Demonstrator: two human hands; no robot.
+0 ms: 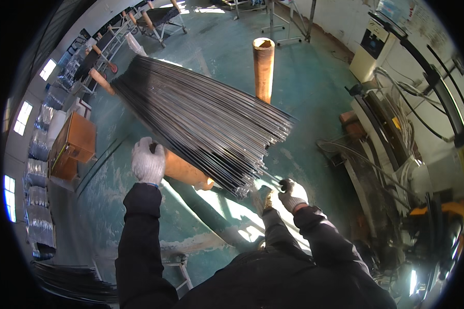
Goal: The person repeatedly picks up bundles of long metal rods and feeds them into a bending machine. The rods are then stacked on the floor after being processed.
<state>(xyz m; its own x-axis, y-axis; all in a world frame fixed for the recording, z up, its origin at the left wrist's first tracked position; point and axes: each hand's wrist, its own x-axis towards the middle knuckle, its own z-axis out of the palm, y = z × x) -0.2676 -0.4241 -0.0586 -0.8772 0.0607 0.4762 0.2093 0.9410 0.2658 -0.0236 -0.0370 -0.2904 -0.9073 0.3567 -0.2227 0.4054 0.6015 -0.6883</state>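
A large bundle of thin dark metal rods (pixel 191 108) lies slantwise in front of me, its nearer ends fanned out towards my right. My right hand (pixel 294 194), in a pale glove with dark fingertips, is closed on the end of a rod (pixel 270 177) that sticks out past the others. At the bundle's left side is my left hand (pixel 148 160), in a whitish knitted glove. Its fingers are curled, and what they hold, if anything, is hidden. Beside that hand, a brown tube (pixel 183 170) projects from under the rods.
Another brown tube (pixel 263 72) stands upright behind the bundle. Machinery with hoses (pixel 392 123) lines the right side, near a water dispenser (pixel 368 49). A brown cabinet (pixel 75 139) stands left, with wrapped bundles (pixel 38 195) along the wall. More rods (pixel 77 283) lie at lower left.
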